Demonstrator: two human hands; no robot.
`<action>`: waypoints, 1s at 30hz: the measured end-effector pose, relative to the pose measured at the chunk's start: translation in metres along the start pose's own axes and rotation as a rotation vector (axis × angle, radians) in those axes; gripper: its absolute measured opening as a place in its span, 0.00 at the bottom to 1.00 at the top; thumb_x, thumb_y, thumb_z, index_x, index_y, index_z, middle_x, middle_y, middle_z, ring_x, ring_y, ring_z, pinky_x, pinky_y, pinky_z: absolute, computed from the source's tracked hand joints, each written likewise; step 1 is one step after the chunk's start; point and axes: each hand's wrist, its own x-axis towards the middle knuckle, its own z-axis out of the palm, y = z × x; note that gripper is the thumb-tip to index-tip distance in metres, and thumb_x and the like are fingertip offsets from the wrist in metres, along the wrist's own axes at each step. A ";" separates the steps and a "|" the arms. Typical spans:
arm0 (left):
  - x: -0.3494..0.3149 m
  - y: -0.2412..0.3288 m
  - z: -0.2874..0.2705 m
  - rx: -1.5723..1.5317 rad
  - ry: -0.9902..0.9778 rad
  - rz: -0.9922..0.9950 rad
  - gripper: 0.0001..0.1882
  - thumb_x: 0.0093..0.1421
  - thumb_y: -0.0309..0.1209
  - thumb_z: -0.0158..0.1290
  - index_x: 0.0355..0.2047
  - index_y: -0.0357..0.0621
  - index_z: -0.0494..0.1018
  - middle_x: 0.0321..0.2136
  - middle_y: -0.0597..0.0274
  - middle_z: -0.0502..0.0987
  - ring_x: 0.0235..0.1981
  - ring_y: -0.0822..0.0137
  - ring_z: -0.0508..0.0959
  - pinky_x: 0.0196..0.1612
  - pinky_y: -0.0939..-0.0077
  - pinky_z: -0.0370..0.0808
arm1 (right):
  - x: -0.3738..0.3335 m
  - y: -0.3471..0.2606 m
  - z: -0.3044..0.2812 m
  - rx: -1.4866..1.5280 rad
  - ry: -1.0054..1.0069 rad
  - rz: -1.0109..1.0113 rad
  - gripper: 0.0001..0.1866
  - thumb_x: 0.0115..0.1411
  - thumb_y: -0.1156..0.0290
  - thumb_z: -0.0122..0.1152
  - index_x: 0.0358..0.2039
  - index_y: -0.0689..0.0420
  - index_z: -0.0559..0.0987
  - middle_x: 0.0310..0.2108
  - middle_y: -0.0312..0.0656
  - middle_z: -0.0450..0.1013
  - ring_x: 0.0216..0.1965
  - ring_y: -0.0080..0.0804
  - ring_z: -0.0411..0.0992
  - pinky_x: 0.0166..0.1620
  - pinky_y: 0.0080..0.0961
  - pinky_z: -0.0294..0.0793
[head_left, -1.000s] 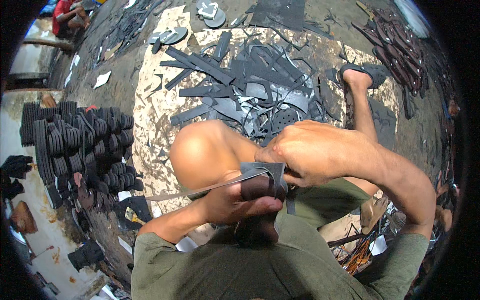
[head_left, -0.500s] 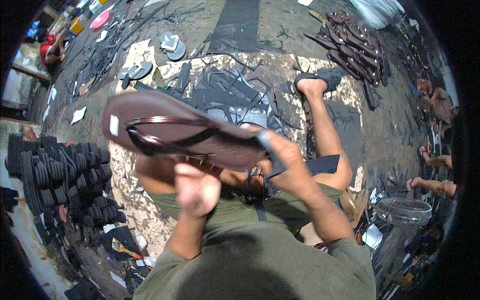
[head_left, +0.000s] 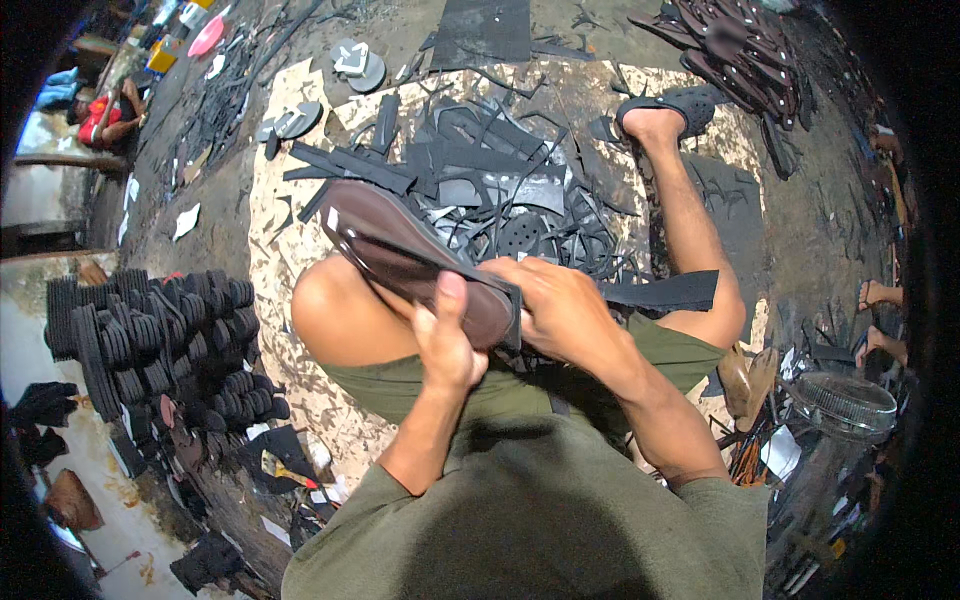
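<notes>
A brown flip-flop (head_left: 365, 225) with a glossy dark strap is tilted on its side above my lap, its toe end pointing up and left. My left hand (head_left: 450, 345) closes around its lower end, thumb pressed on the brown footbed. On the other side, my right hand (head_left: 570, 310) grips the same end, fingers bent at the sole's edge. Dark material shows along that edge; whether it is a separate strip I cannot tell. My right fingertips are partly hidden. A flat black strip (head_left: 665, 291) lies across my right leg.
Black rubber offcuts (head_left: 500, 155) lie heaped on the patterned sheet ahead. Stacks of black soles (head_left: 150, 325) stand at left. Grey flip-flops (head_left: 360, 68) lie beyond the heap; brown flip-flops (head_left: 735, 50) are piled far right. A round fan (head_left: 843, 405) sits right. People sit at both sides.
The flip-flop has swung down and toward me, turning from broad view onto its side. My left hand, loose beneath it before, now grips it. My right hand keeps its hold.
</notes>
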 end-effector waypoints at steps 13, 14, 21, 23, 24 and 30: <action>0.035 0.020 -0.033 0.250 -0.541 -0.107 0.37 0.72 0.59 0.44 0.67 0.42 0.63 0.59 0.55 0.72 0.41 0.68 0.81 0.36 0.76 0.83 | 0.012 0.065 -0.111 1.306 0.735 0.536 0.20 0.68 0.52 0.64 0.41 0.60 0.79 0.26 0.37 0.77 0.19 0.20 0.69 0.23 0.18 0.72; 0.039 0.033 -0.033 0.193 -0.613 -0.066 0.34 0.72 0.56 0.45 0.66 0.43 0.66 0.59 0.59 0.72 0.43 0.69 0.79 0.38 0.77 0.80 | 0.007 0.075 -0.134 1.392 0.924 0.361 0.20 0.68 0.54 0.64 0.42 0.61 0.79 0.29 0.38 0.78 0.21 0.21 0.71 0.23 0.17 0.73; 0.061 0.128 -0.053 0.029 -0.424 0.141 0.23 0.75 0.47 0.47 0.59 0.44 0.71 0.54 0.64 0.76 0.38 0.72 0.74 0.37 0.80 0.73 | -0.103 0.023 -0.228 0.815 0.997 0.281 0.22 0.67 0.60 0.67 0.57 0.54 0.77 0.38 0.37 0.80 0.26 0.15 0.70 0.27 0.18 0.75; 0.072 0.154 -0.081 0.006 -0.532 0.176 0.23 0.74 0.48 0.48 0.60 0.47 0.72 0.55 0.68 0.76 0.41 0.73 0.73 0.43 0.79 0.70 | -0.169 0.034 -0.227 0.558 0.980 0.502 0.29 0.64 0.63 0.68 0.62 0.58 0.72 0.38 0.42 0.79 0.27 0.27 0.73 0.32 0.26 0.79; 0.084 0.165 -0.095 -0.008 -0.638 0.142 0.23 0.73 0.49 0.49 0.60 0.49 0.73 0.55 0.71 0.77 0.43 0.75 0.73 0.49 0.78 0.68 | -0.214 0.048 -0.216 0.249 1.001 0.579 0.32 0.63 0.66 0.67 0.65 0.57 0.68 0.38 0.44 0.79 0.30 0.31 0.74 0.35 0.30 0.79; 0.131 0.228 -0.127 0.176 -0.589 0.428 0.25 0.71 0.30 0.46 0.66 0.32 0.62 0.60 0.43 0.71 0.47 0.57 0.78 0.42 0.66 0.78 | -0.417 0.093 -0.018 -0.234 0.744 1.207 0.46 0.56 0.78 0.61 0.73 0.53 0.52 0.52 0.65 0.73 0.54 0.62 0.73 0.58 0.50 0.72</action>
